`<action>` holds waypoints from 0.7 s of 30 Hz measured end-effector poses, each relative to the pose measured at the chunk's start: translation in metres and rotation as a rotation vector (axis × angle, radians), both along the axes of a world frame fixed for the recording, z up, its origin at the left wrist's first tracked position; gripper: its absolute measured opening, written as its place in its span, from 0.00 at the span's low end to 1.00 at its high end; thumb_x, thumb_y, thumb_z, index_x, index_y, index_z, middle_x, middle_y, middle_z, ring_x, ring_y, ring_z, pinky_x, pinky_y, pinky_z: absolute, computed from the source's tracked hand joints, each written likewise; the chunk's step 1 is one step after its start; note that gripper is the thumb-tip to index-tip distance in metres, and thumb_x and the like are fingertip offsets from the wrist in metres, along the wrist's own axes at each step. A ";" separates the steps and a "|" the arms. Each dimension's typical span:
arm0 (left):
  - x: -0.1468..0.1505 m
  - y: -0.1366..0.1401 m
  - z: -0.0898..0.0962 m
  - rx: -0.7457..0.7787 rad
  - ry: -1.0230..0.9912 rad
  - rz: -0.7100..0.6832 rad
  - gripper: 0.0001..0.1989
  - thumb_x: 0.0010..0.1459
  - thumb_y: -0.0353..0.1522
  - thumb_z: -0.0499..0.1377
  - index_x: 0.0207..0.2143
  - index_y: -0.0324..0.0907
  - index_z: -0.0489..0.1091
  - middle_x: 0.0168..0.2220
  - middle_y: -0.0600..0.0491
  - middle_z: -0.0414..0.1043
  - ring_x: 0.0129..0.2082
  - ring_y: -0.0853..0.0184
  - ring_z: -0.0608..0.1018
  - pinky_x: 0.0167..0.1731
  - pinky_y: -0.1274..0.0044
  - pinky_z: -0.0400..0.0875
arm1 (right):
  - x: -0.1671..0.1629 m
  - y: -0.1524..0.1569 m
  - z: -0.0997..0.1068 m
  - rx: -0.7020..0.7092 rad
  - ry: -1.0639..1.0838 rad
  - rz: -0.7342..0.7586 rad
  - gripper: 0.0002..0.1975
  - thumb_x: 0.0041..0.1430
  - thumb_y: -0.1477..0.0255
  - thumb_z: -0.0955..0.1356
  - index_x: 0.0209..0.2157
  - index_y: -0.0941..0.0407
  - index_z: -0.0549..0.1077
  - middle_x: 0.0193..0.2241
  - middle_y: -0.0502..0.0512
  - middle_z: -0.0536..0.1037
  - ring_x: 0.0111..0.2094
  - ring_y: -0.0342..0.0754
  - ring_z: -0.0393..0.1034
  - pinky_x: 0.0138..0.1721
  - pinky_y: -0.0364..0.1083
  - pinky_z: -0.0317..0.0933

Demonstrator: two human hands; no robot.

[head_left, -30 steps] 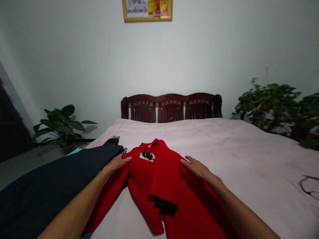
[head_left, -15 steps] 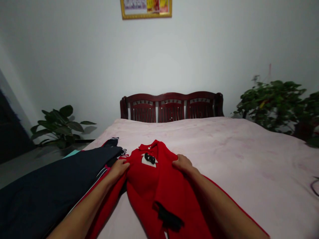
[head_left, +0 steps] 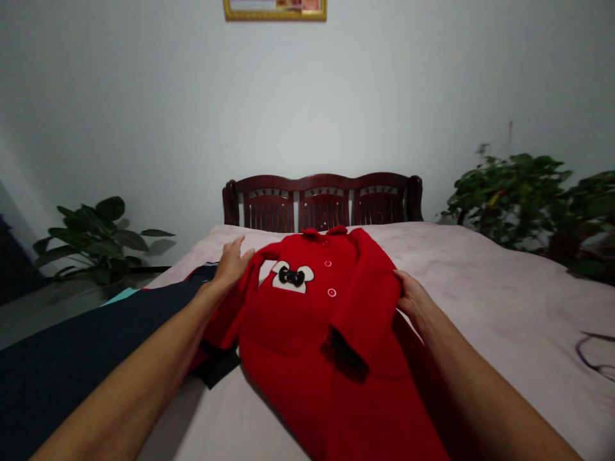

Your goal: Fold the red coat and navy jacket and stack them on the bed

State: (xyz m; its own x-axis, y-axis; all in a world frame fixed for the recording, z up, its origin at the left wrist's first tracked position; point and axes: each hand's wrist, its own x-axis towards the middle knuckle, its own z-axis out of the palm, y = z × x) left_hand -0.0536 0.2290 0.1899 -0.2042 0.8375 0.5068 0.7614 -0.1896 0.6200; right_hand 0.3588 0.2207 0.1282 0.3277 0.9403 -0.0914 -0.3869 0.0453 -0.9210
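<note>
A red coat (head_left: 288, 326) lies spread on the bed, collar away from me, with round buttons and a white patch bearing a black bow (head_left: 292, 276) on its chest. The sleeve on the right is folded down over the front, its dark lining showing at the cuff. At the coat's left shoulder is my left hand (head_left: 232, 264), its fingers stretched out and the thumb apart. My right hand (head_left: 412, 294) pinches the coat's right side by the folded sleeve; part of its fingers is hidden by the cloth.
Dark navy clothing (head_left: 106, 339) lies left of the coat, under my left forearm. A pink bedsheet (head_left: 485, 307) covers the bed. Eyeglasses (head_left: 596, 365) rest at the far right. Behind are a dark wooden headboard (head_left: 323, 198) and potted plants (head_left: 519, 198) on both sides.
The coat has been raised toward the headboard and spread wider, its buttons now in view. My left hand has let go and opened; my right hand has moved to the right with the coat's side.
</note>
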 end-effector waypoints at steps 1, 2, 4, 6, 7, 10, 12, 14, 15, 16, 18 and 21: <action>0.002 -0.001 -0.012 -0.048 -0.011 -0.056 0.25 0.59 0.38 0.53 0.57 0.38 0.66 0.56 0.41 0.69 0.55 0.56 0.72 0.57 0.66 0.64 | 0.015 -0.001 -0.004 -0.056 -0.009 -0.015 0.17 0.57 0.69 0.62 0.47 0.58 0.70 0.36 0.60 0.81 0.32 0.50 0.76 0.37 0.51 0.72; 0.003 -0.005 -0.025 -0.105 -0.021 -0.116 0.23 0.59 0.39 0.52 0.53 0.39 0.69 0.54 0.43 0.72 0.54 0.57 0.73 0.56 0.67 0.65 | 0.031 -0.005 -0.009 -0.117 -0.023 -0.033 0.18 0.61 0.69 0.58 0.50 0.58 0.67 0.39 0.62 0.80 0.34 0.50 0.77 0.38 0.52 0.73; 0.003 -0.020 -0.055 -0.229 -0.042 -0.235 0.19 0.58 0.42 0.53 0.42 0.41 0.75 0.47 0.47 0.78 0.50 0.57 0.76 0.54 0.69 0.67 | 0.059 -0.021 -0.026 -0.229 -0.054 -0.066 0.22 0.64 0.71 0.52 0.55 0.57 0.62 0.44 0.65 0.78 0.37 0.49 0.78 0.42 0.53 0.72; 0.003 -0.037 -0.080 -0.343 -0.073 -0.336 0.19 0.56 0.46 0.55 0.33 0.42 0.76 0.38 0.49 0.80 0.43 0.56 0.79 0.48 0.69 0.71 | 0.078 -0.043 -0.046 -0.328 -0.088 -0.064 0.22 0.64 0.70 0.52 0.56 0.57 0.61 0.48 0.68 0.76 0.40 0.50 0.78 0.45 0.53 0.71; 0.004 -0.043 -0.090 -0.387 -0.095 -0.372 0.20 0.55 0.48 0.56 0.31 0.42 0.76 0.37 0.50 0.81 0.41 0.56 0.79 0.47 0.69 0.72 | 0.084 -0.053 -0.056 -0.372 -0.099 -0.055 0.21 0.63 0.68 0.54 0.55 0.57 0.63 0.48 0.69 0.76 0.41 0.52 0.78 0.46 0.54 0.71; 0.008 -0.056 -0.107 -0.467 -0.185 -0.417 0.25 0.55 0.52 0.55 0.37 0.41 0.76 0.43 0.47 0.80 0.46 0.56 0.79 0.50 0.71 0.70 | 0.087 -0.077 -0.077 -0.426 -0.224 0.084 0.21 0.57 0.59 0.64 0.48 0.56 0.70 0.46 0.68 0.78 0.45 0.58 0.77 0.49 0.55 0.69; 0.011 -0.059 -0.112 -0.509 -0.254 -0.405 0.29 0.54 0.53 0.56 0.46 0.39 0.74 0.50 0.44 0.77 0.50 0.56 0.77 0.51 0.71 0.70 | 0.081 -0.086 -0.084 -0.414 -0.414 0.189 0.25 0.49 0.57 0.70 0.47 0.56 0.71 0.46 0.67 0.79 0.47 0.60 0.75 0.50 0.55 0.69; 0.013 -0.062 -0.116 -0.545 -0.315 -0.382 0.35 0.52 0.53 0.59 0.54 0.38 0.69 0.55 0.42 0.73 0.53 0.56 0.76 0.50 0.71 0.71 | 0.072 -0.091 -0.086 -0.388 -0.604 0.254 0.30 0.42 0.60 0.74 0.48 0.58 0.71 0.46 0.67 0.79 0.47 0.61 0.75 0.49 0.55 0.69; 0.014 -0.064 -0.117 -0.556 -0.335 -0.373 0.37 0.51 0.53 0.61 0.56 0.38 0.67 0.57 0.41 0.72 0.54 0.55 0.75 0.51 0.71 0.71 | 0.067 -0.092 -0.085 -0.369 -0.649 0.284 0.31 0.39 0.62 0.74 0.47 0.59 0.72 0.45 0.67 0.80 0.46 0.61 0.76 0.48 0.54 0.70; 0.015 -0.065 -0.117 -0.556 -0.364 -0.376 0.38 0.50 0.53 0.62 0.57 0.38 0.66 0.57 0.41 0.71 0.54 0.55 0.76 0.51 0.71 0.71 | 0.061 -0.094 -0.082 -0.344 -0.655 0.337 0.30 0.38 0.64 0.74 0.46 0.59 0.72 0.44 0.67 0.80 0.44 0.61 0.76 0.47 0.54 0.70; 0.018 -0.068 -0.110 -0.534 -0.467 -0.424 0.39 0.49 0.52 0.63 0.57 0.39 0.65 0.56 0.42 0.72 0.52 0.56 0.77 0.51 0.69 0.72 | 0.050 -0.098 -0.072 -0.276 -0.569 0.473 0.27 0.38 0.64 0.73 0.43 0.60 0.74 0.41 0.66 0.81 0.43 0.61 0.77 0.46 0.54 0.71; 0.020 -0.077 -0.085 -0.479 -0.662 -0.467 0.36 0.47 0.50 0.65 0.54 0.39 0.67 0.52 0.44 0.75 0.48 0.57 0.79 0.49 0.69 0.73 | 0.041 -0.108 -0.045 -0.223 -0.346 0.515 0.24 0.44 0.63 0.71 0.44 0.60 0.73 0.40 0.65 0.82 0.43 0.59 0.78 0.48 0.55 0.70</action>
